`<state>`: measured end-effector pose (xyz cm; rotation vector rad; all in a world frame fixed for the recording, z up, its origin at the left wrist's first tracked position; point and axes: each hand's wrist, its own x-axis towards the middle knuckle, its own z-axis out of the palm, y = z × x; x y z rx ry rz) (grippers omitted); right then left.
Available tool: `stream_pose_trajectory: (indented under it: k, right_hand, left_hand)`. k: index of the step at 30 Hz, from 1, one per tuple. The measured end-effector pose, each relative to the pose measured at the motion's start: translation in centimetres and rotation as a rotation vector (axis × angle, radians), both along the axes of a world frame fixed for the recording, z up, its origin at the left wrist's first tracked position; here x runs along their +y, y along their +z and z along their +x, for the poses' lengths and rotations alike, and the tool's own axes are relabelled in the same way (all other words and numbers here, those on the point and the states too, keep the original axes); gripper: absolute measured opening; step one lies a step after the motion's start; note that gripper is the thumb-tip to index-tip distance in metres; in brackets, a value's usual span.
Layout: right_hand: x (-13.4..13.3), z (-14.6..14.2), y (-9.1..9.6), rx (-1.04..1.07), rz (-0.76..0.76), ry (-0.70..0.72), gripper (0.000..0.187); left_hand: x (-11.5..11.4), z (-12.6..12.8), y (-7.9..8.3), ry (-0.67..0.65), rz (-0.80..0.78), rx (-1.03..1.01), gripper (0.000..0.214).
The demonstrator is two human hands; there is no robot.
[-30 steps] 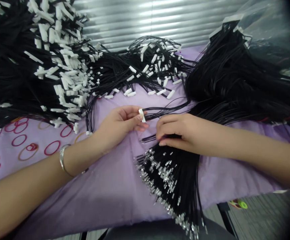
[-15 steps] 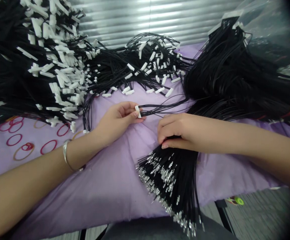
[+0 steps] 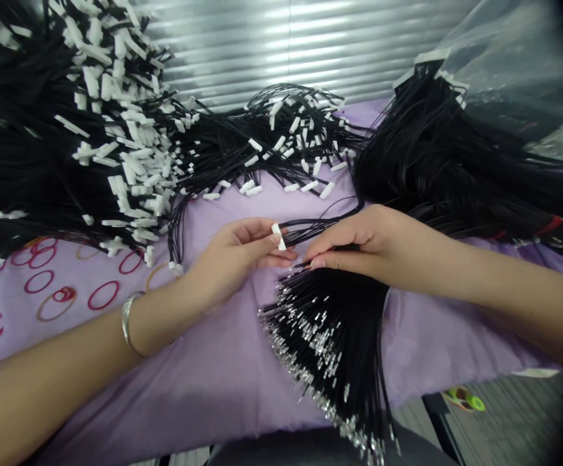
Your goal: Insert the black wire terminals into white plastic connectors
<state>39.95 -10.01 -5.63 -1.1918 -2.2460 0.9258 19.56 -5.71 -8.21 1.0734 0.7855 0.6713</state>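
My left hand (image 3: 235, 254) pinches a small white connector (image 3: 278, 236) with black wires running off to the right. My right hand (image 3: 359, 246) is closed in a pinch on a thin black wire (image 3: 305, 264), its tip pointing toward the connector, a short gap between them. Under my right hand fans out a bundle of black wires with metal terminal ends (image 3: 325, 343), spread toward the table's near edge. A silver bracelet (image 3: 127, 321) sits on my left wrist.
A purple cloth (image 3: 213, 362) with red ring prints covers the table. Big heaps of black wires with white connectors (image 3: 116, 149) lie left and centre back. Loose black wire bundles (image 3: 456, 162) and a clear plastic bag (image 3: 519, 71) sit right. Corrugated metal wall behind.
My right hand lifted off the terminal bundle and moved left with a single wire toward the connector. My left hand shifted slightly right, still holding the connector.
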Motion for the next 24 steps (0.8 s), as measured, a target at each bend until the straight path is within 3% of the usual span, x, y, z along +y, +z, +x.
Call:
stream_pose_trajectory:
  k: [14,20,24]
  right_hand:
    - [-1.0,-0.4,0.1,-0.168,0.247,-0.009,0.013]
    - [-0.4,0.0,-0.3,-0.045,0.121,0.019,0.016]
    - [-0.7,-0.2,0.0,-0.045,0.197,0.011,0.016]
  left_hand:
    - [0.3,-0.2,-0.4,-0.046,-0.074,-0.001,0.005]
    - [0.6,-0.3,-0.6,-0.055,-0.084,0.006,0.005]
    - [0.6,-0.4,-0.6,-0.056,-0.087,-0.006,0.007]
